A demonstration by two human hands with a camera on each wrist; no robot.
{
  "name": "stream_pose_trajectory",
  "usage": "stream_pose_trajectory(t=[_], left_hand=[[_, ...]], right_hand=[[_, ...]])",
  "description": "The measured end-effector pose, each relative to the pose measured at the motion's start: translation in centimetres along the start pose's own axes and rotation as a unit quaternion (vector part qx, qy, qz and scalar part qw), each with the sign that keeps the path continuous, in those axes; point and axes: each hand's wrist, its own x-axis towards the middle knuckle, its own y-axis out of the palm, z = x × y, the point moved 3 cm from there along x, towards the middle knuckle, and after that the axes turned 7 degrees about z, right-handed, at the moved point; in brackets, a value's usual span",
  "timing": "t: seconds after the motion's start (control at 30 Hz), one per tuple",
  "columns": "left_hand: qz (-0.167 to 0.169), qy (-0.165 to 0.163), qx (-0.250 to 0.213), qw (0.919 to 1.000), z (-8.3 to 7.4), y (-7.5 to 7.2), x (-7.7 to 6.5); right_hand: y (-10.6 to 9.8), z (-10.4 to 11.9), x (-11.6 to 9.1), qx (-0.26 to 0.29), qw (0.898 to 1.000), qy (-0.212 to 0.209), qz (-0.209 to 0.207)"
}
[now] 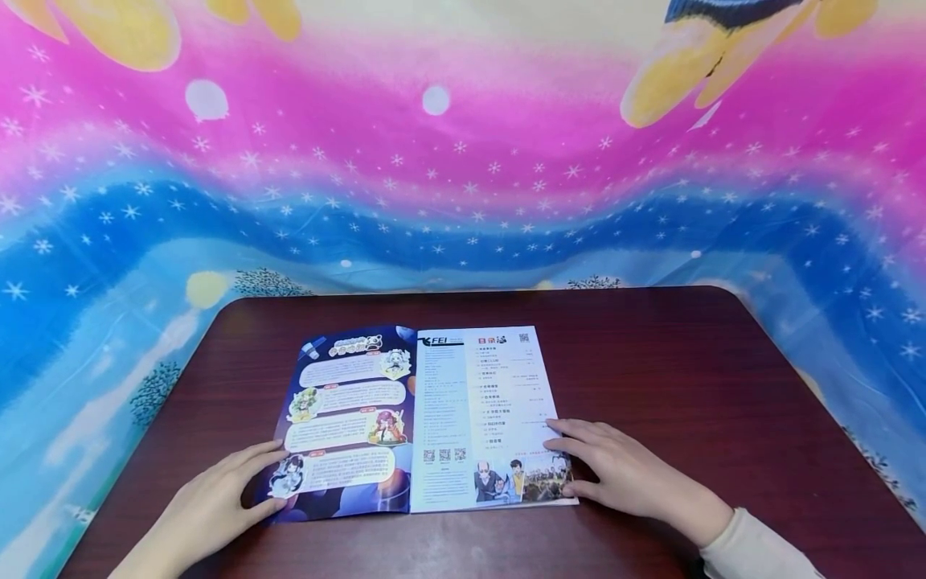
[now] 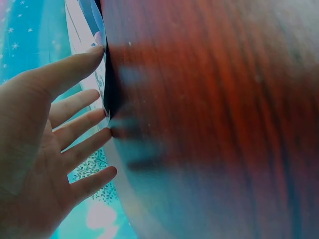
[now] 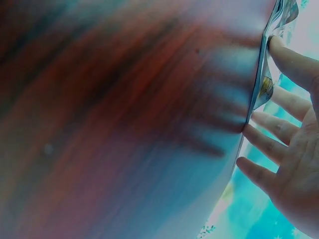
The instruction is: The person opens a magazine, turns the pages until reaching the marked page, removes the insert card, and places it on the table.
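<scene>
Magazine [image 1: 414, 422] lies open, face up, between the two hands and reaching away from the person past the fingertips. Its spine is the line to note: it runs outward from the person, crosswise to the span from hand to hand, roughly midway between them. Long axis of each page follows the spine. Neither hand is nearer; each is at its own outer edge, low down by the near corner.

Left page [image 1: 340, 450], beside the left hand: dark blue, pale text panels, small cartoon figures. Right page [image 1: 499, 402], beside the right hand: mostly white, columns of print, "FEI" heading, a row of three square codes [image 1: 444, 456] toward the spine, an illustration [image 1: 521, 480] just inward of the right thumb.

Left hand [image 1: 210, 498]: fingers spread and mostly straight, thumb on the near left corner, fingertips at the left edge. Right hand [image 1: 629, 470]: likewise spread, thumb at the near right corner, fingertips along the right edge. Neither pinches the paper, as far as shows; pressure cannot be told.

Beneath all, a dark reddish wood-grained bench [image 1: 637, 362], running well beyond both hands. Pale sleeve [image 1: 752, 547] behind the right wrist. Past the bench's far edge, a patterned cloth [image 1: 463, 145], pink and blue with snowflakes.
</scene>
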Motion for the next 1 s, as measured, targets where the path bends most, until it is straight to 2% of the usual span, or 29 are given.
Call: stream_pose_trajectory(t=[0.43, 0.7, 0.87, 1.0], left_hand=[[0.000, -0.002, -0.010, 1.0000, 0.3, -0.2, 0.0], [-0.014, 0.006, -0.008, 0.9999, 0.1, -0.2, -0.1], [-0.036, 0.011, -0.004, 0.9993, -0.8, -0.8, 0.0], [-0.042, 0.016, 0.001, 0.9990, -2.4, -1.6, 0.5]], right_hand=[[-0.9, -0.4, 0.8, 0.015, 0.999, 0.004, -0.040], [-1.7, -0.3, 1.2, 0.026, 0.995, -0.012, -0.093], [-2.3, -0.1, 1.7, 0.036, 0.991, -0.026, -0.126], [-2.8, 0.1, 2.2, 0.045, 0.986, -0.039, -0.156]])
